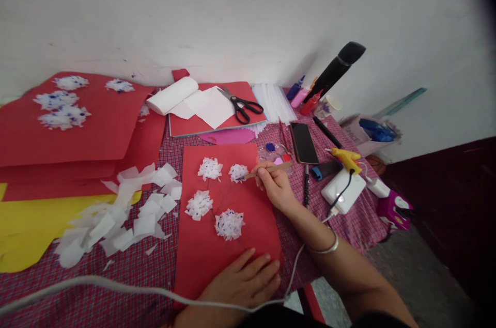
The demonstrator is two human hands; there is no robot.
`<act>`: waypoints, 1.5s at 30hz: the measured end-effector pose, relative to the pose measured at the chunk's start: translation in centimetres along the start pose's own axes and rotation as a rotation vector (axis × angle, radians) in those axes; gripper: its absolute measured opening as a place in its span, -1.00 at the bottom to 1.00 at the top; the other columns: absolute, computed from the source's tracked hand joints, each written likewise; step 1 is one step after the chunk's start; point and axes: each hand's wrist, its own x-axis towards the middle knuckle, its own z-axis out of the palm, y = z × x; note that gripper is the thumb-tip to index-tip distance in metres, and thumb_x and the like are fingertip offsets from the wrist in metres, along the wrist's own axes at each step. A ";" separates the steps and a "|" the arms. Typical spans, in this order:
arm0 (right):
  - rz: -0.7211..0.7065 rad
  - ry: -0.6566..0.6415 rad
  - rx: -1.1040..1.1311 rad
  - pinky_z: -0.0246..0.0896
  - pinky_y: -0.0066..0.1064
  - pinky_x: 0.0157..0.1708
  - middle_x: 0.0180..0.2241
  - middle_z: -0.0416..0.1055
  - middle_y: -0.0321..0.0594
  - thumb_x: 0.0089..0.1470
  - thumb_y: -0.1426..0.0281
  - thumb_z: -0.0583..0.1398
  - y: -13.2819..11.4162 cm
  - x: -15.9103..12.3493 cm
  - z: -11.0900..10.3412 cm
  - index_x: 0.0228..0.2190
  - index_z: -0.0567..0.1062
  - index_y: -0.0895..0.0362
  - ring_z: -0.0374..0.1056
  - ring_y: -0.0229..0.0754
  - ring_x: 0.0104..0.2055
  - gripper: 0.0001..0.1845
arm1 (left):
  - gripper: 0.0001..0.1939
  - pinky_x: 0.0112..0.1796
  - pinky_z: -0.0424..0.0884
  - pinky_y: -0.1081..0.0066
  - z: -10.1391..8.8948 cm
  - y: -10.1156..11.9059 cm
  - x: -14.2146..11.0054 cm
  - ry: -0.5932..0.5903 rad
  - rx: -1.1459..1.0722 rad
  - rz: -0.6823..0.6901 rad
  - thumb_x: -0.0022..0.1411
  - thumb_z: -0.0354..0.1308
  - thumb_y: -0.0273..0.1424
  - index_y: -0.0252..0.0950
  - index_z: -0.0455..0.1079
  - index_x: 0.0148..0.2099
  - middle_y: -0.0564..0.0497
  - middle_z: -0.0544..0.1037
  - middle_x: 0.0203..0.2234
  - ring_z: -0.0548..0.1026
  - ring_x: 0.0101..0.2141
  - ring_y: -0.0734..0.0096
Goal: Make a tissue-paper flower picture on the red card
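A red sheet of paper (pixel 201 255) lies in front of me on the checked cloth. Several white tissue flowers with blue specks are stuck on it, one of them at the upper right (pixel 237 172). My right hand (pixel 276 186) is closed on a thin wooden brush (pixel 271 169), and the brush's tip touches that upper right flower. My left hand (pixel 246 279) rests flat with fingers spread on the sheet's lower edge, holding nothing.
Cut white tissue pieces (pixel 127 214) lie left of the sheet over yellow paper (pixel 23 230). Behind are more red sheets (pixel 77 131), a tissue roll (pixel 172 94), black scissors (pixel 242 106), a phone (pixel 304 143), a yellow glue gun (pixel 346 158), paint bottles (pixel 300 95) and a white cable (pixel 96 284).
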 end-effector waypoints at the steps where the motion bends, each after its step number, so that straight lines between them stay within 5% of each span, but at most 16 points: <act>1: 0.004 -0.001 -0.009 0.03 -0.46 -0.60 -0.60 0.24 -0.36 0.25 0.15 0.05 0.1 0.0 0.0 -0.37 0.42 0.14 0.12 -0.33 -0.62 -0.66 | -0.64 0.14 0.15 0.21 0.0 0.0 0.0 0.005 0.009 -0.004 0.45 -0.15 -0.45 -0.26 0.24 0.22 0.04 0.32 0.20 0.25 0.16 0.31; 7: 0.010 0.160 0.032 0.02 -0.47 -0.64 -0.61 0.24 -0.37 0.21 0.13 0.07 -0.4 0.1 -0.3 -0.38 0.40 0.14 0.13 -0.32 -0.63 -0.66 | -0.63 0.14 0.14 0.21 0.5 0.0 -0.2 0.028 0.033 0.011 0.46 -0.16 -0.43 -0.26 0.23 0.23 0.04 0.32 0.20 0.25 0.16 0.29; 13: -0.048 -0.014 -0.068 0.07 -0.45 -0.56 -0.59 0.28 -0.34 0.25 0.18 0.04 -0.2 0.0 -0.1 -0.38 0.44 0.14 0.15 -0.31 -0.60 -0.67 | -0.62 0.12 0.16 0.20 0.3 -0.2 0.0 -0.028 0.022 0.024 0.46 -0.15 -0.42 -0.28 0.18 0.26 0.02 0.29 0.22 0.26 0.16 0.28; 16: -0.038 -0.002 -0.072 0.06 -0.44 -0.57 -0.58 0.27 -0.33 0.25 0.17 0.04 0.0 0.0 -0.3 -0.37 0.44 0.14 0.14 -0.30 -0.60 -0.66 | -0.63 0.12 0.16 0.21 0.1 -0.2 0.0 -0.019 0.015 0.023 0.46 -0.14 -0.42 -0.28 0.21 0.24 0.02 0.31 0.21 0.27 0.15 0.28; 24: -0.064 0.477 0.093 -0.01 -0.48 -0.63 -0.63 0.19 -0.45 0.18 0.24 0.14 0.3 2.0 -4.3 -0.30 0.34 0.07 0.08 -0.33 -0.64 -0.84 | -0.64 0.12 0.16 0.21 0.2 -0.2 0.0 0.021 0.053 0.021 0.45 -0.13 -0.42 -0.24 0.25 0.22 0.04 0.33 0.20 0.30 0.12 0.30; 27: -0.066 0.558 0.036 0.02 -0.46 -0.62 -0.62 0.25 -0.41 0.18 0.21 0.12 1.0 2.9 -6.4 -0.33 0.34 0.08 0.13 -0.31 -0.63 -0.81 | -0.64 0.09 0.18 0.22 -0.2 -0.4 0.1 0.019 0.053 0.040 0.46 -0.14 -0.42 -0.26 0.25 0.22 0.05 0.35 0.18 0.32 0.10 0.30; 39: 0.048 0.418 -0.078 0.08 -0.45 -0.62 -0.59 0.34 -0.37 0.18 0.15 0.10 2.7 3.5 -7.5 -0.34 0.36 0.11 0.21 -0.31 -0.63 -0.73 | -0.61 0.08 0.18 0.22 -0.1 -0.6 -0.1 -0.003 0.067 0.061 0.46 -0.15 -0.40 -0.24 0.21 0.26 0.05 0.32 0.20 0.30 0.11 0.29; 45: 0.014 0.406 0.090 0.10 -0.47 -0.61 -0.58 0.35 -0.38 0.19 0.20 0.09 0.8 2.5 -6.0 -0.33 0.37 0.09 0.20 -0.32 -0.62 -0.78 | -0.63 0.09 0.18 0.23 -0.3 -0.5 -0.1 -0.010 0.067 0.059 0.46 -0.14 -0.39 -0.26 0.22 0.25 0.04 0.32 0.21 0.29 0.11 0.31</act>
